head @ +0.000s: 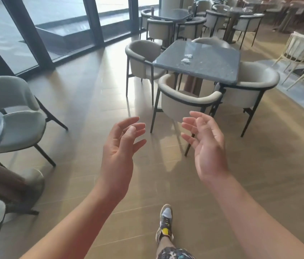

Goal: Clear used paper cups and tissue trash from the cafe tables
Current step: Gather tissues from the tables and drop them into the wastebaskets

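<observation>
**A:** Why are both hands being held out like that with nothing in them? The left hand (118,156) and the right hand (206,146) are being carried out in front over the wood floor (84,113). Palms are turned toward each other, fingers loose and spread, and nothing is being gripped by either.

**B:** Best guess, they're being kept free for the pickup. The crumpled tissue wads (186,58) are lying near the middle of the square tabletop (213,66) ahead, well apart from the hands, as a few small white lumps close together. No paper cup is being made out on that tabletop.

**A:** And the chairs?

**B:** The armchair (184,101) on the near side is being left pushed in at the tabletop edge, so it's sitting between the hands and the tissue. A straight reach is probably being blocked by it. The gap at the near-left corner looks like the easier way in, though that's only a judgement.

**A:** Anything else being left to clear?

**B:** On the far tabletop (173,14) by the windows, a small upright shape (152,9) is being picked out that could be a cup, but it's too blurry to be called. One shoe (165,221) is being pointed toward the square tabletop, so this is being read as the walk-up, with nothing collected yet.
</observation>
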